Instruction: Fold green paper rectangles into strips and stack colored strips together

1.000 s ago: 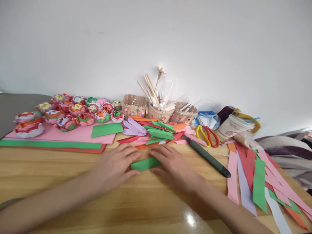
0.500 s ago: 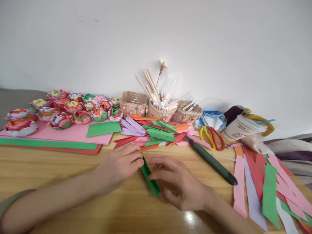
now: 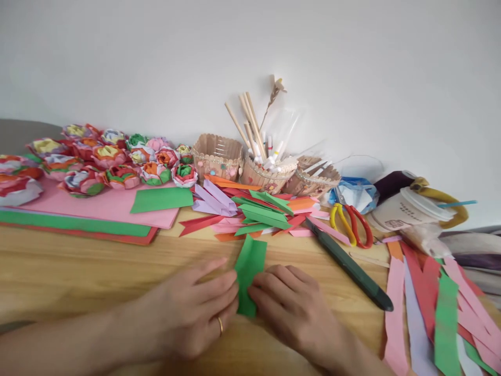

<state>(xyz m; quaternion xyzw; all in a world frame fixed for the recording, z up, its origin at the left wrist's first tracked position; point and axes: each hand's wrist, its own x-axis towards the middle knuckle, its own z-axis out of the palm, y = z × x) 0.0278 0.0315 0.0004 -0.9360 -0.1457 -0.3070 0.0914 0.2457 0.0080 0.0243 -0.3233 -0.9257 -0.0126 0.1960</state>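
Observation:
A creased green paper strip (image 3: 252, 257) stands out between my two hands, its far end near the pile of folded strips. My left hand (image 3: 195, 308), with a ring on one finger, has its curled fingers at the strip's left edge. On the opposite edge, the fingers of my right hand (image 3: 291, 305) are bent and closed on the paper. Both thumbs are mostly hidden. Just beyond lies a pile of folded paper strips (image 3: 260, 215) in green, red, purple, pink and orange.
Several paper flowers (image 3: 108, 155) rest on stacked coloured sheets (image 3: 156, 215) at left. Wooden-stick baskets (image 3: 219, 166) stand against the wall. To the right are a dark green pen-shaped tool (image 3: 352, 269), scissors (image 3: 354, 224), a tilted white cup (image 3: 413, 209) and loose paper strips (image 3: 446, 324).
The green strip has turned more upright and opened flatter, showing a wider face. My left hand has come down nearer me to its left edge; my right hand has closed on its right edge.

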